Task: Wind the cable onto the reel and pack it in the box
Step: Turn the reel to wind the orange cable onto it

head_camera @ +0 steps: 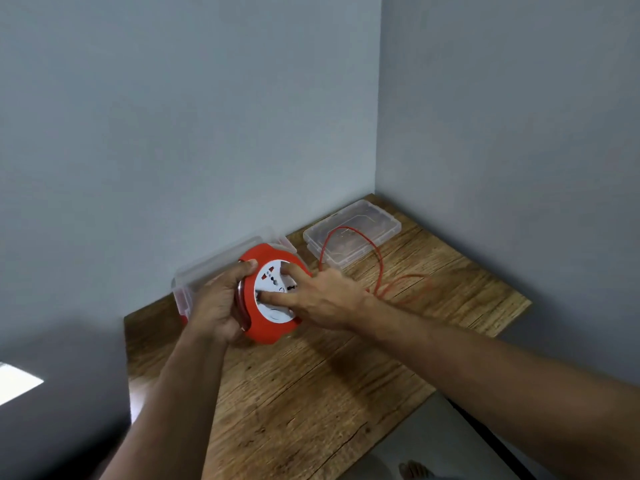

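A round red cable reel [268,327] with a white socket face is held tilted above the wooden table [311,393]. My left hand [216,303] grips its left rim. My right hand [318,297] rests on the white face, fingers spread and pressing into it. A thin red cable [381,271] runs loose from the reel, looping over the table to the right and across the clear lid [353,232]. Behind the reel stands the clear plastic box [207,271] with red latches, partly hidden by reel and hand.
The table sits in a corner between two grey walls. The clear lid lies flat near the back corner. The table's right and front edges drop to a pale floor, where a bare foot [414,471] shows.
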